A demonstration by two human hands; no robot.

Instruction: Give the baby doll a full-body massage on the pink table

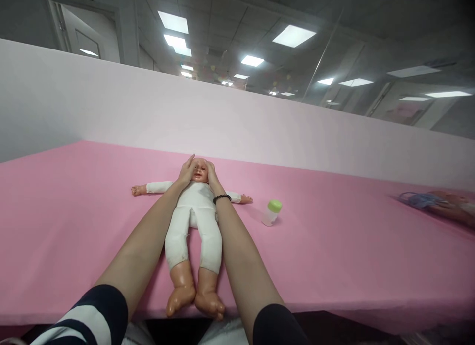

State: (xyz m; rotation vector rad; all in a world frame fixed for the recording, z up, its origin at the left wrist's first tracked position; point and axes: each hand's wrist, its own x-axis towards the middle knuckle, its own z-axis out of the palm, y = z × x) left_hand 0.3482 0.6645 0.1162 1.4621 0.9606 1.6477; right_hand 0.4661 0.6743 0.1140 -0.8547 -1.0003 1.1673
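Observation:
A baby doll [196, 201] lies on its back on the pink-covered table, its arms spread wide and its feet toward me. It has a white cloth body and tan vinyl head, hands and feet. My left hand [187, 171] rests along the left side of the doll's head [201, 173], fingers stretched out and pointing away from me. Against the right side of the head lies my right hand [211, 172], its fingers extended and partly hidden. A dark beaded bracelet [222, 198] circles my right wrist. Between my palms the doll's face is partly visible.
To the right of the doll stands a small clear bottle with a green cap [274, 206], slightly tilted in view. A blurred tan object with blue tubing [421, 200] lies at the table's far right. A white low wall [237, 122] with glass above borders the pink table [334, 246].

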